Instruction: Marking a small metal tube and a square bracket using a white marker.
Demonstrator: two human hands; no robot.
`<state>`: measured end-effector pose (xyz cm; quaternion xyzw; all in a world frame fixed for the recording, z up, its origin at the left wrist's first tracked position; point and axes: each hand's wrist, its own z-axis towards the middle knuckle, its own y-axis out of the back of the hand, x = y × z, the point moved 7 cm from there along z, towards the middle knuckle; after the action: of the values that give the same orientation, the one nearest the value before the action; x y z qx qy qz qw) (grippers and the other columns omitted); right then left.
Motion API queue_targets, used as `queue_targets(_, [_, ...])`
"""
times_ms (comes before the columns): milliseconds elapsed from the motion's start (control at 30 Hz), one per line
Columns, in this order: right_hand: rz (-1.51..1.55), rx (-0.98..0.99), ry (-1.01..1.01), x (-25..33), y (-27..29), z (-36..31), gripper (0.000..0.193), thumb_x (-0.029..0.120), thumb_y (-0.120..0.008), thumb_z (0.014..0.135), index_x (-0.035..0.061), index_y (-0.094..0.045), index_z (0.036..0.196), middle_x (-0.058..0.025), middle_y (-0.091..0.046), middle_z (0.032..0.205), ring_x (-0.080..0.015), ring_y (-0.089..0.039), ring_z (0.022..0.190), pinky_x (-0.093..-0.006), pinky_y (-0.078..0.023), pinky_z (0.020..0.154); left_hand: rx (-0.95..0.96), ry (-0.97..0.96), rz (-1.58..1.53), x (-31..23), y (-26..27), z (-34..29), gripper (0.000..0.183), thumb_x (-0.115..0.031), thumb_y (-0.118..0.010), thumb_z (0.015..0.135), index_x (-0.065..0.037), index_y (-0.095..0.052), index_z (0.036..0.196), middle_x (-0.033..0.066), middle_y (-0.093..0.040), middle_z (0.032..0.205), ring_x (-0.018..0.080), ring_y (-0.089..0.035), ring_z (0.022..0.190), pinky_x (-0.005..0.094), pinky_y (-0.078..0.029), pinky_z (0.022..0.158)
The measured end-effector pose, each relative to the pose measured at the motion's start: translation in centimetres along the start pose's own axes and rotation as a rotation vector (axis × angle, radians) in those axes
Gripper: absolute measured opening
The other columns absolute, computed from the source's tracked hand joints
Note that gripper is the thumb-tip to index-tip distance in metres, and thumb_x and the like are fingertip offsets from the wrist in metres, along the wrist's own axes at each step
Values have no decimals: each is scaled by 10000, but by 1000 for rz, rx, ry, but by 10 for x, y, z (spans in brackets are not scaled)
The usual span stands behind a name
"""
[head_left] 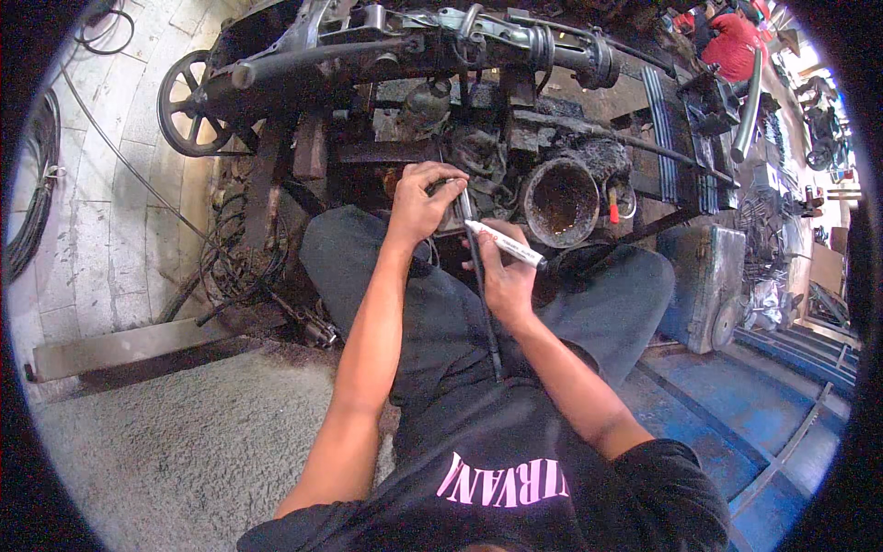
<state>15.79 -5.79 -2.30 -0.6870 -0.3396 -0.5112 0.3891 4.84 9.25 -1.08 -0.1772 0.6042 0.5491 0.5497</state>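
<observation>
My right hand (509, 281) is closed on a white marker (515, 247), whose tip points up and left toward a thin dark rod (486, 317). This rod slants from my lap up between my hands, and its upper end looks shiny. My left hand (425, 202) pinches the rod near that upper end, thumb and forefinger together. Marker tip and rod look very close; whether they touch I cannot tell. Just right of my hands sits a round, grimy metal bowl (544, 227) with a brownish inside.
A long greasy machine with a spoked handwheel (195, 103) spans the far side. Coiled cables (241, 253) lie at left beside a metal bar (138, 345). At right stand a grey metal case (704, 285) and a blue metal panel (717, 396). A person in red (733, 46) is far right.
</observation>
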Motion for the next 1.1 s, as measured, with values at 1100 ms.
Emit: queue_targets(1100, [76,-85,-40,-1,8,1,249,121,-593,1037,-14,-556,1243,-143,-683,1098,-185,-706,912,-319,-652,654,-36,25,39,-6,1,1,154,-192,-790,843,-80,-794,949,77,-763,1005,257,-653,1019,374,-453,961])
